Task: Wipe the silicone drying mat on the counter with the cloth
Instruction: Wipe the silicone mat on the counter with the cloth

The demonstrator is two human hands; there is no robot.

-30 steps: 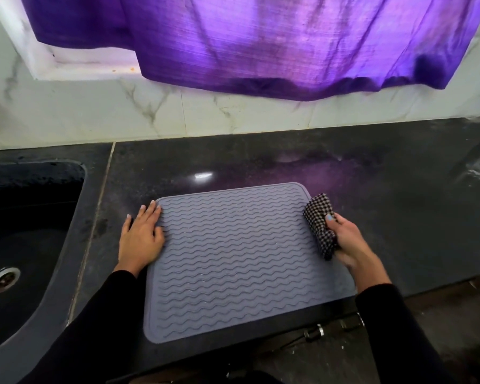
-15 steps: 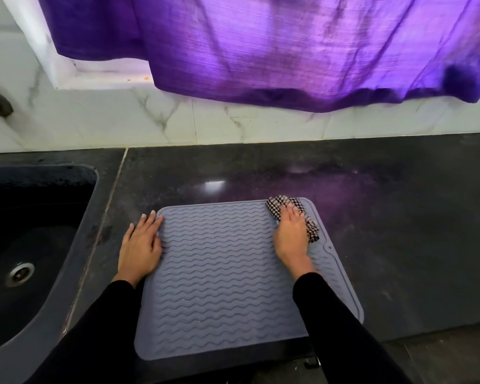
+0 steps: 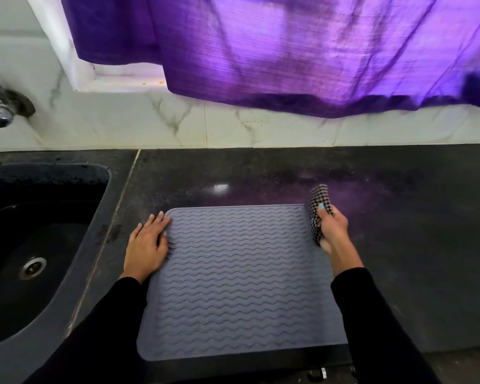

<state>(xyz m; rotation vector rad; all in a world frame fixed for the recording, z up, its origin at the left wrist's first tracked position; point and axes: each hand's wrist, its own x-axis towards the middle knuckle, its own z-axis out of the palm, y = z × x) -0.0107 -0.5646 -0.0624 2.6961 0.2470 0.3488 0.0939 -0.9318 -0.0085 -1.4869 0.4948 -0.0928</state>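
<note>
Your mat [image 3: 241,281] lies flat on the dark surface [image 3: 399,245], near edge at or just over the front lip, just right of the sink [image 3: 39,245]. Your left hand [image 3: 147,245] is spread flat, fingers straight, palm on the surface and fingertips pressing the mat's left edge to pin it. Your right hand [image 3: 331,228] is curled round the bunched checkered cloth [image 3: 316,209], which sits at the far right corner, touching the mat's edge and partly off it over the surface. Progress is hard to judge: no wet streaks, no visible dirt line, ribs look uniform across the mat. I'd call it mid-wipe at best, with the centre, left side and near half likely left to cover. Keep the left hand pinning while you sweep.
</note>
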